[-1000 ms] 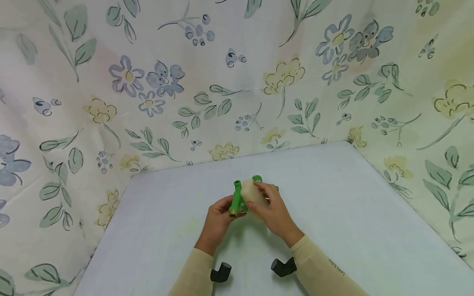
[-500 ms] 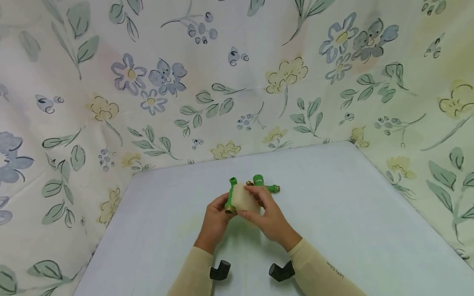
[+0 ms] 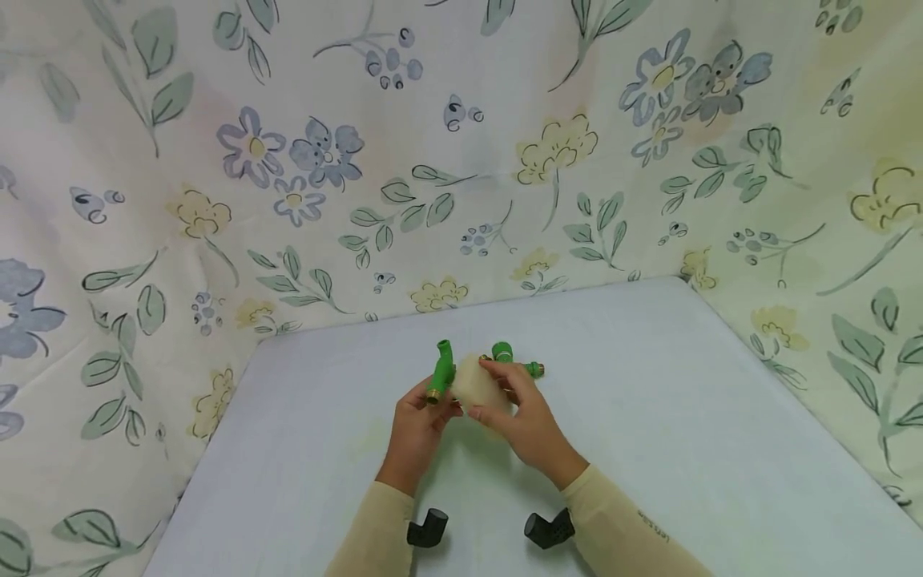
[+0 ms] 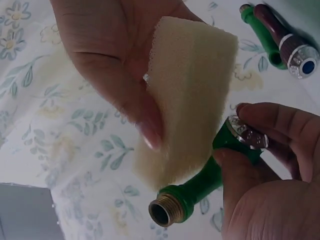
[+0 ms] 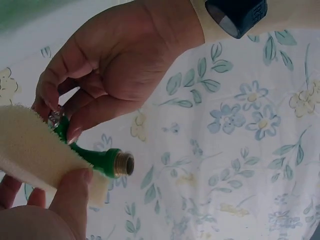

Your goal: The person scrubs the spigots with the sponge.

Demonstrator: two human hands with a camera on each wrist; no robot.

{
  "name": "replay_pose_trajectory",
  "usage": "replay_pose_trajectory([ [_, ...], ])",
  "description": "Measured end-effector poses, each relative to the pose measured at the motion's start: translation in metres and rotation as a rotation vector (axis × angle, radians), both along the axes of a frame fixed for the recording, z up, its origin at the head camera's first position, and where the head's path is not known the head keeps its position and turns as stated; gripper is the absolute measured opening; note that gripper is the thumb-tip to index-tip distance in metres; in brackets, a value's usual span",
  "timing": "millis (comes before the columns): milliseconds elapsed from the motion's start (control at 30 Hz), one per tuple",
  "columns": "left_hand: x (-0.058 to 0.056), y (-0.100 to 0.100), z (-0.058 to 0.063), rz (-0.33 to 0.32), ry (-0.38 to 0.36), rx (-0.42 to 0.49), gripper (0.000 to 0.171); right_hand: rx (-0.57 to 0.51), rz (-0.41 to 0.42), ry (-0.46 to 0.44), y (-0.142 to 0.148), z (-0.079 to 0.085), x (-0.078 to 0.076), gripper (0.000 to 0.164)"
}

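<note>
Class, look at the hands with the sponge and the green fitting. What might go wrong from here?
1. The left hand grips the green fitting near one end only, so the fitting might twist or slip under rubbing.
2. The sponge is right by the brass threaded end, whose ridges could snag or tear it.
3. A second green fitting lies just beyond the right hand, which might knock it.

Before you stretches a flat white surface (image 3: 649,449); behind it hangs a pale fabric backdrop (image 3: 433,144) with a blue, yellow and green floral print.
</note>
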State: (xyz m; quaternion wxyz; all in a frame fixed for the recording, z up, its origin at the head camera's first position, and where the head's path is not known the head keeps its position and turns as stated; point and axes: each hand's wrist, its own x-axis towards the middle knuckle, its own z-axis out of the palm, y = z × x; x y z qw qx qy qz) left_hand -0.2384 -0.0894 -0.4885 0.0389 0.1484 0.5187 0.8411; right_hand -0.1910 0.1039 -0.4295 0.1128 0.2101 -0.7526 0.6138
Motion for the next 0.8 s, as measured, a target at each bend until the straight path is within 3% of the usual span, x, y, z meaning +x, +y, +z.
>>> replay_pose_trajectory([
  [100,0.003,0.001,0.004,-0.006,0.034,-0.019,0.046,0.042,0.063,0.027,-0.003,-0.002,0.001,0.062],
  [233,0.007,0.003,0.012,0.007,0.109,-0.084,0.044,0.054,0.07,0.061,-0.006,-0.012,-0.004,0.063],
  [400,0.009,0.003,0.013,0.055,0.06,-0.126,0.033,0.073,0.059,0.049,-0.004,-0.033,-0.017,0.066],
  [500,0.007,0.002,0.009,0.048,0.047,-0.101,0.028,0.104,0.025,0.042,-0.001,-0.039,-0.022,0.067],
  [633,0.005,0.002,0.005,-0.003,0.084,-0.049,0.028,0.096,-0.045,-0.035,0.002,-0.04,-0.025,0.066],
  [800,0.004,0.003,0.003,-0.042,0.077,-0.011,0.033,0.052,-0.07,-0.128,0.007,-0.04,-0.026,0.062],
])
